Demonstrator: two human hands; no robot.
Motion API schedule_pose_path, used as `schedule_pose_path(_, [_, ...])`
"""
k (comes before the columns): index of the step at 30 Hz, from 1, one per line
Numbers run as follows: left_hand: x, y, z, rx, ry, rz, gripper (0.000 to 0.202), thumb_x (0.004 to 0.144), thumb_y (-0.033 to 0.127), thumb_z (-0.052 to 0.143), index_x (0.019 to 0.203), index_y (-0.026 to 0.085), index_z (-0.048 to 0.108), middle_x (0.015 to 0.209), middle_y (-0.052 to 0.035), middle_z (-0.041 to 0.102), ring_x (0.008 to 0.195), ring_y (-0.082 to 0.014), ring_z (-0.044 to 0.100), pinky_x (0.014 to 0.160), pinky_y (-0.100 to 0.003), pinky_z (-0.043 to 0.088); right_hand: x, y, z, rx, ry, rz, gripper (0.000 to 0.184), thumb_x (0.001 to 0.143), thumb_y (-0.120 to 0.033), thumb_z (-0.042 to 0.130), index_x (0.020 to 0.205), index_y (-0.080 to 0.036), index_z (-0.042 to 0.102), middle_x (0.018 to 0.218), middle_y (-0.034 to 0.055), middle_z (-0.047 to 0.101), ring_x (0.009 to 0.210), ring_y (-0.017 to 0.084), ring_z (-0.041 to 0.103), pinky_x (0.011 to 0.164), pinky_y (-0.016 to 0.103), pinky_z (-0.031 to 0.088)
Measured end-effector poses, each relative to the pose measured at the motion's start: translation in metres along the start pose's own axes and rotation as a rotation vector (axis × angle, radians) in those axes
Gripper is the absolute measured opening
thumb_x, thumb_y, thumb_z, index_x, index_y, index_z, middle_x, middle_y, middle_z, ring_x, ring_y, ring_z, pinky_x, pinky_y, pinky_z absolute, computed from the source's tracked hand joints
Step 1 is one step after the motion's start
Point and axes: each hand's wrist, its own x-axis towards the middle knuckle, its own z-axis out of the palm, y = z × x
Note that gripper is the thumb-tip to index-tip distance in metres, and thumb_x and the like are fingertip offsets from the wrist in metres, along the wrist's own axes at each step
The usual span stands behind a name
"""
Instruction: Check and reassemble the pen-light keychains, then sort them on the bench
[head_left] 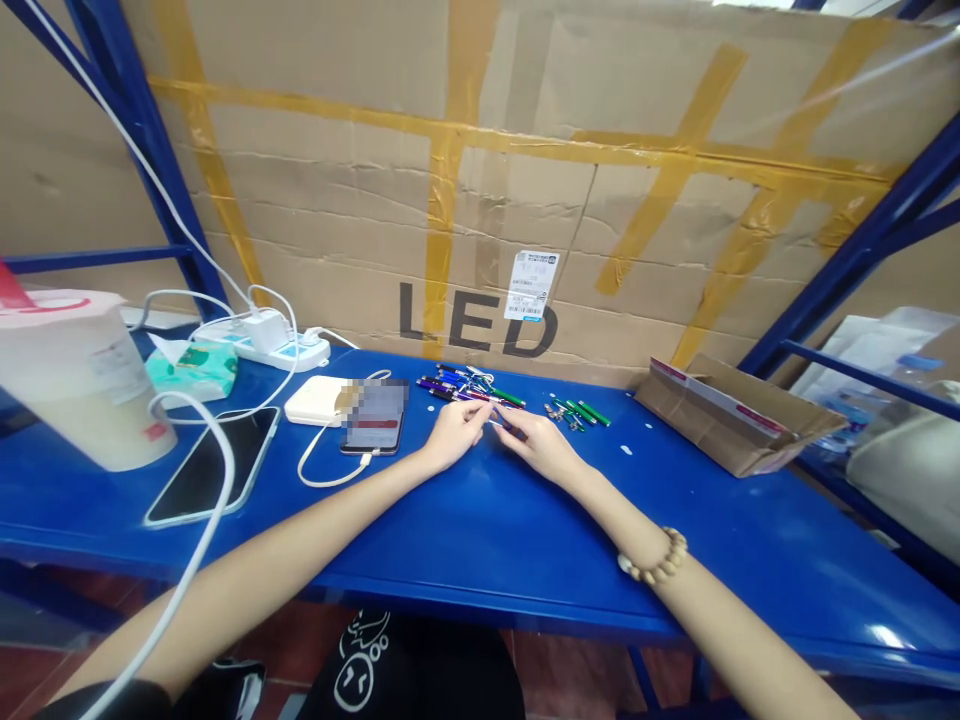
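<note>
Close together over the blue table, my two hands meet at the fingertips. My left hand point(453, 434) is closed in a pinch, and what lies in its fingers is too small to make out. My right hand point(541, 442) is also pinched, with a thin pale piece point(494, 422) just showing at its fingertips; its kind is unclear. Right behind the hands lies a pile of slim pens point(450, 381) in blue, purple, red and green, partly hidden by the fingers. Beyond my right hand is a smaller group of green pen-like tubes point(592, 412) with small metallic parts point(561, 411).
Left on the blue table point(450, 540) are a phone with a cable point(375, 425), a white power bank point(311, 400), another phone point(217, 465), a power strip point(300, 350), a tissue pack point(191, 372) and a drink cup point(82, 380). An open cardboard box point(727, 415) stands right.
</note>
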Motion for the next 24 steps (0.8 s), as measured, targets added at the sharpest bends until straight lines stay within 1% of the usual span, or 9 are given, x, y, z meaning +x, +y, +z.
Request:
schedule_pose_path(3, [-0.0004,0.0005,0.0000,0.002,-0.012,0.007,0.037,0.083,0.043,0.044,0.075,0.012,0.061,0.041,0.0055,0.041,0.038,-0.0075,0.037,0.042,-0.019,0.028,-0.0001,-0.0004,0.0019,-0.007,-0.010,0.004,0.042,0.091,-0.030,0.040,0.130,-0.016,0.045,0.114,0.0115,0.062,0.100,0.022,0.060,0.082,0.036,0.049])
schedule_pose_path(5, [-0.0004,0.0000,0.0002,0.004,-0.017,0.005,0.036,0.083,0.043,0.043,0.073,0.013,0.058,0.040,0.0057,0.041,0.037,-0.0077,0.038,0.042,-0.019,0.029,0.0004,-0.0012,0.0027,-0.012,-0.028,0.000,0.041,0.092,-0.030,0.037,0.130,-0.017,0.044,0.124,0.0125,0.055,0.112,0.023,0.053,0.088,0.038,0.047])
schedule_pose_path(6, [-0.0003,-0.0006,0.0004,0.004,-0.019,0.002,0.036,0.084,0.044,0.042,0.073,0.013,0.057,0.039,0.0058,0.041,0.037,-0.0078,0.039,0.042,-0.019,0.029,0.0007,-0.0017,0.0030,-0.016,-0.032,-0.002,0.040,0.092,-0.029,0.036,0.129,-0.017,0.045,0.126,0.0126,0.053,0.114,0.023,0.052,0.089,0.038,0.047])
schedule_pose_path(11, [0.0008,-0.0044,0.0019,0.018,-0.026,-0.003,0.035,0.085,0.045,0.040,0.077,0.014,0.056,0.038,0.0067,0.042,0.034,-0.0080,0.039,0.041,-0.019,0.030,0.0021,-0.0020,0.0028,-0.041,-0.031,-0.003,0.035,0.092,-0.024,0.034,0.122,-0.019,0.051,0.112,0.0120,0.059,0.103,0.022,0.057,0.082,0.036,0.051])
schedule_pose_path(14, [0.0007,-0.0042,0.0014,0.047,-0.006,-0.001,0.033,0.084,0.043,0.042,0.076,0.015,0.057,0.036,0.0071,0.041,0.033,-0.0079,0.039,0.040,-0.018,0.028,0.0022,-0.0009,0.0022,-0.042,0.002,0.013,0.035,0.092,-0.021,0.035,0.122,-0.018,0.051,0.107,0.0115,0.059,0.098,0.021,0.058,0.082,0.035,0.050])
schedule_pose_path(16, [0.0004,-0.0034,0.0007,0.060,0.003,-0.001,0.030,0.083,0.041,0.045,0.080,0.015,0.059,0.036,0.0073,0.042,0.033,-0.0080,0.039,0.039,-0.018,0.028,0.0022,0.0002,0.0020,-0.023,0.019,0.016,0.035,0.091,-0.020,0.035,0.123,-0.016,0.050,0.105,0.0118,0.060,0.097,0.021,0.059,0.082,0.034,0.050])
schedule_pose_path(19, [0.0002,-0.0027,-0.0001,0.048,-0.007,-0.008,0.031,0.082,0.040,0.046,0.085,0.014,0.061,0.036,0.0071,0.043,0.033,-0.0079,0.039,0.040,-0.018,0.029,0.0023,0.0020,0.0025,-0.006,0.030,0.008,0.033,0.091,-0.021,0.037,0.120,-0.018,0.053,0.105,0.0113,0.060,0.097,0.021,0.059,0.083,0.035,0.050])
schedule_pose_path(24, [0.0021,-0.0047,0.0004,-0.020,-0.037,-0.043,0.037,0.083,0.044,0.043,0.085,0.012,0.061,0.037,0.0063,0.044,0.033,-0.0076,0.039,0.040,-0.018,0.030,0.0023,0.0040,0.0045,-0.043,0.039,0.008,0.030,0.092,-0.026,0.037,0.114,-0.019,0.056,0.099,0.0097,0.063,0.092,0.020,0.061,0.082,0.035,0.050])
